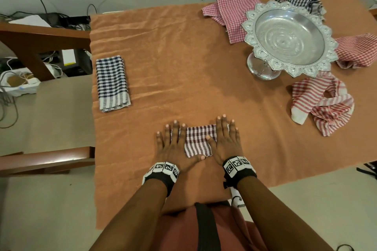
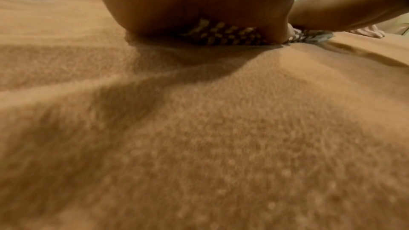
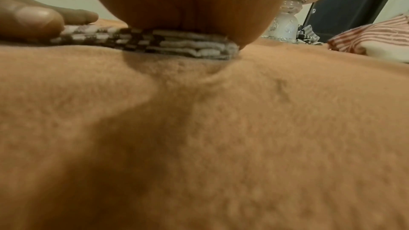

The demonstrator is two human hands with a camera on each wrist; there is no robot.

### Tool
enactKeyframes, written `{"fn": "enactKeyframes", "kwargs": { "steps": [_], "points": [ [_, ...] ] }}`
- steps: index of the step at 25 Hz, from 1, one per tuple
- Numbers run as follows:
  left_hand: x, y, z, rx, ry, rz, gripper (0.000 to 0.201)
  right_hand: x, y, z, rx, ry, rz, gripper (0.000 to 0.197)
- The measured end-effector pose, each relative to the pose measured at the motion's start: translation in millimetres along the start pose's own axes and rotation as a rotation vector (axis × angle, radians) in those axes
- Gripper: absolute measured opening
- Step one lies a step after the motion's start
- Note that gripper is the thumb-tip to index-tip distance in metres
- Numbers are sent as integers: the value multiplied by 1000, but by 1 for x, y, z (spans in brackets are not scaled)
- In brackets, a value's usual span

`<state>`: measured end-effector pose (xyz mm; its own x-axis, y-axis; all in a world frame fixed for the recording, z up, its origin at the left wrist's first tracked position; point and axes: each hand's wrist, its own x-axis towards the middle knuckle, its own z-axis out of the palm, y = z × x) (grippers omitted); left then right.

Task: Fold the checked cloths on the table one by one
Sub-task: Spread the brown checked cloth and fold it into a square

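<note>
Orange table covering (image 1: 183, 57): fills the middle of the head view, rumpled, bearing all items. Silver pedestal bowl (image 1: 289, 36): upper right, standing upright among unfolded cloths. Red checked cloths, unfolded: one at upper right behind the bowl (image 1: 228, 12), one at the right edge (image 1: 359, 51), one crumpled at right of centre (image 1: 322, 104); a dark checked cloth (image 1: 306, 2) lies partly hidden behind the bowl. Blue checked cloth (image 1: 112, 83): left of centre, folded into a neat oblong, judged finished. Brown checked cloth (image 1: 199, 140): lower centre, folded small, several layers showing at its edge in the right wrist view. Left hand (image 1: 173, 144) and right hand (image 1: 225, 140): both flat on the brown cloth, fingers straight and spread, gripping nothing, one at each end. Step in hand, by judgement: pressing the last fold flat. Next move likely calls for lifting the bundle without letting layers slip, setting it aside, then reaching for an unfolded cloth.
</note>
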<state>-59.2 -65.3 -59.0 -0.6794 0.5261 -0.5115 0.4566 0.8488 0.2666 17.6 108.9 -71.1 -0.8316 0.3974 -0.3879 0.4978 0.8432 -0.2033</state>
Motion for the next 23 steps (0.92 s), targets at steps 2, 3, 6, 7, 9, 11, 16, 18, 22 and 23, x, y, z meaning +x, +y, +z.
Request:
{"fn": "enactKeyframes", "kwargs": {
  "steps": [2, 3, 6, 7, 9, 11, 16, 18, 22, 23],
  "points": [
    [2, 0, -1, -7, -22, 14, 119, 2, 0, -2, 38, -6, 2, 77],
    [2, -1, -2, -9, -31, 22, 119, 2, 0, -5, 70, 0, -4, 77],
    [-1, -5, -8, -41, 10, 23, 109, 1, 7, -18, 236, 111, 54, 72],
    [-3, -6, -11, -68, 58, 10, 101, 0, 10, -24, 282, 153, 102, 69],
    [-6, -9, -18, -133, 169, -22, 79, 1, 13, -35, 335, 154, 179, 61],
    [-5, -12, -23, -158, 224, -37, 64, 4, 11, -44, 372, 71, 214, 58],
    [0, -17, -28, -81, 216, -48, 58, 9, 12, -46, 530, 3, 337, 55],
    [2, -17, -32, -83, 214, -59, 50, 7, 12, -46, 580, -4, 351, 50],
    [2, -21, -37, -185, 176, -78, 40, 6, 14, -49, 683, -44, 354, 58],
    [1, -21, -37, -228, 188, -76, 34, 6, 15, -49, 699, -67, 350, 58]
  ]
}}
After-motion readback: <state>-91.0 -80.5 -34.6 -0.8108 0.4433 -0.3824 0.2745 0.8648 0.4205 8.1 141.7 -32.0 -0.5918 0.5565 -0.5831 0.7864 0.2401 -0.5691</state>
